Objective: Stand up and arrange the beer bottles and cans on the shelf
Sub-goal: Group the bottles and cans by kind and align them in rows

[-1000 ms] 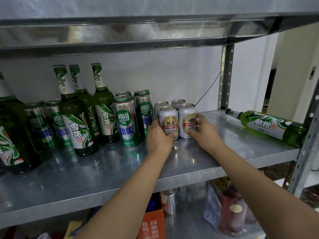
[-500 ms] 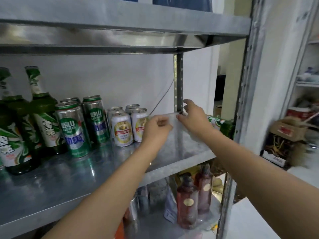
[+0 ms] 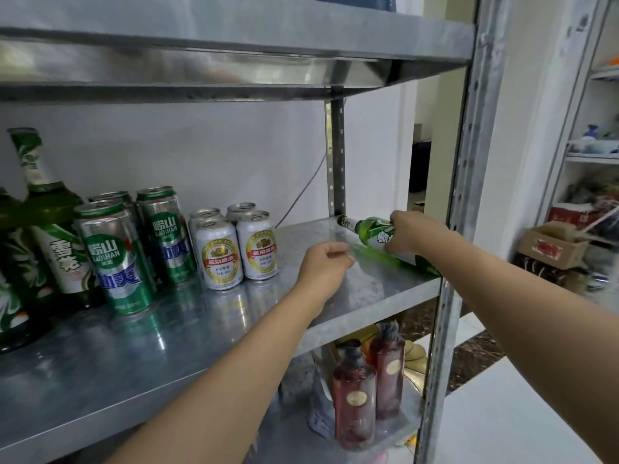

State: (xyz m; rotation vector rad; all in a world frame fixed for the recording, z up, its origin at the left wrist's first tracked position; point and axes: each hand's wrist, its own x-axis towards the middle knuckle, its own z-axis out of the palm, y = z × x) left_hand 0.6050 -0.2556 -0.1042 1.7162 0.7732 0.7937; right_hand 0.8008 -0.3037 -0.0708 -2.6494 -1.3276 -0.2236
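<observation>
A green beer bottle [image 3: 370, 229] lies on its side at the right end of the steel shelf [image 3: 351, 296], neck pointing left. My right hand [image 3: 407, 234] grips its body. My left hand [image 3: 323, 262] hovers over the shelf left of the bottle with fingers loosely curled, holding nothing. Several small white-and-gold cans [image 3: 219, 254] stand in a cluster mid-shelf. Left of them stand tall green-and-silver cans [image 3: 112, 256] and upright green bottles [image 3: 43, 209].
A shelf board [image 3: 234, 38] runs overhead. The perforated steel post [image 3: 465, 195] stands just right of the lying bottle. Below are two reddish pump bottles [image 3: 355, 396]. A cardboard box [image 3: 552, 244] and clutter sit beyond at right.
Both hands left the small white cans and moved right. My right hand now grips the lying bottle. The view swung to the right.
</observation>
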